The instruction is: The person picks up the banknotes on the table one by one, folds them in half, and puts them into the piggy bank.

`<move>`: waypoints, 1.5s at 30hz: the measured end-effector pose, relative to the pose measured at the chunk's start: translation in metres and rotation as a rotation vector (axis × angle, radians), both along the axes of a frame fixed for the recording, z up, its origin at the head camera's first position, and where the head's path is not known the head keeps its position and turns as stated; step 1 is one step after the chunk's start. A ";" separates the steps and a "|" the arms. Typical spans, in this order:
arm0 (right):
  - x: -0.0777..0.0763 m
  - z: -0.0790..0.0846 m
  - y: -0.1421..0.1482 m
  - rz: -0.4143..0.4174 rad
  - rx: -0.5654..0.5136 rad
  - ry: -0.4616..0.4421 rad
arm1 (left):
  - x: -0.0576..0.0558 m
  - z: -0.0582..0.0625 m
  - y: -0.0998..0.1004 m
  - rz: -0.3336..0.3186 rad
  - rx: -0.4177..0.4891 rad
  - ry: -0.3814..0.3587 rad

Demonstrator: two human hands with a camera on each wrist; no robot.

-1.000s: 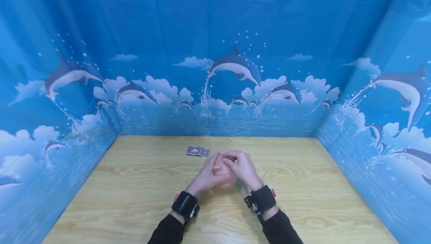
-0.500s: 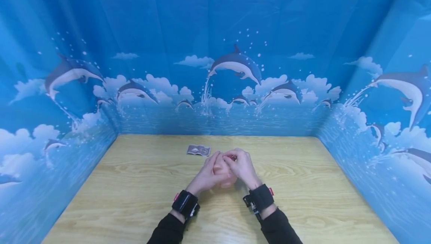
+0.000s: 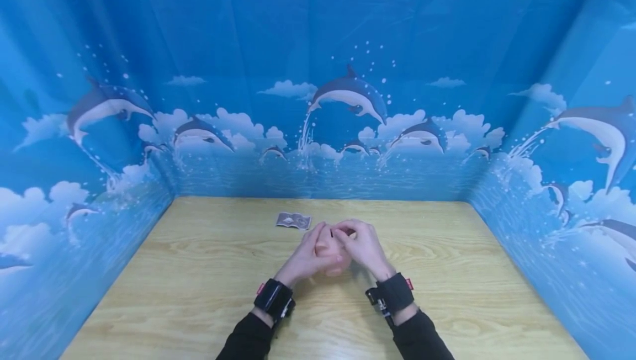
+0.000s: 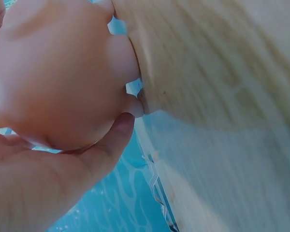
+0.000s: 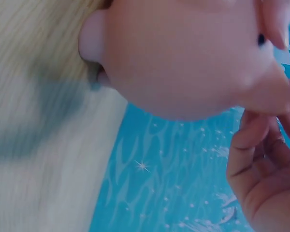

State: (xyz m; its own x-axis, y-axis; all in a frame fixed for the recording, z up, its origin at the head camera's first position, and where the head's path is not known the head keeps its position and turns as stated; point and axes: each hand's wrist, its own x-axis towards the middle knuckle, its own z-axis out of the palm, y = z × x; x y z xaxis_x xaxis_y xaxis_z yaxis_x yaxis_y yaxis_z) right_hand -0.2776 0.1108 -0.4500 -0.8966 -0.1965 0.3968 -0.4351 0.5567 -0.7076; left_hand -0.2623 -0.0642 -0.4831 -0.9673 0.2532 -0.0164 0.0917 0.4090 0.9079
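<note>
A pink piggy bank (image 3: 328, 249) stands on the table in the middle of the head view, its dark coin slot on top. My left hand (image 3: 303, 259) grips its left side, the thumb lying low along the body (image 4: 63, 72) in the left wrist view. My right hand (image 3: 366, 249) is at the top right, beside the slot. In the right wrist view, the curled fingers and thumb of the right hand (image 5: 263, 179) pinch the edge of an ear (image 5: 268, 92). Part of the bank's top is hidden behind the right hand.
A small grey printed banknote (image 3: 293, 220), slightly creased, lies on the table behind the left hand. The wood-grain table (image 3: 199, 271) is enclosed at the back and sides by a blue dolphin curtain (image 3: 238, 73).
The right hand has shifted slightly right from over the slot, which now shows dark. A small dark reddish bit between its fingers no longer shows. The left hand keeps its grip.
</note>
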 end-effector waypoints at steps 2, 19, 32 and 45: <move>0.002 0.002 0.003 0.018 0.012 0.007 | -0.001 0.001 -0.002 -0.016 -0.001 -0.001; 0.016 0.009 0.000 0.247 0.129 0.192 | -0.012 0.008 -0.048 -0.147 -0.063 -0.048; 0.022 0.004 -0.018 0.283 0.209 0.354 | -0.025 -0.001 -0.062 0.074 -0.175 0.112; 0.024 -0.001 -0.023 0.376 0.277 0.398 | -0.043 -0.003 -0.068 0.085 -0.433 0.208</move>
State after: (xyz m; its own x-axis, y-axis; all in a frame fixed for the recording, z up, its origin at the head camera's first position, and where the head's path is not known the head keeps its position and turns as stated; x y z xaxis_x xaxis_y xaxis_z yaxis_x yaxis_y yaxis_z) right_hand -0.2533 0.0879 -0.4511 -0.5391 -0.6144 0.5761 -0.8387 0.4538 -0.3009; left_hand -0.3053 -0.1323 -0.4864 -0.9781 0.1861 0.0930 0.2033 0.7592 0.6184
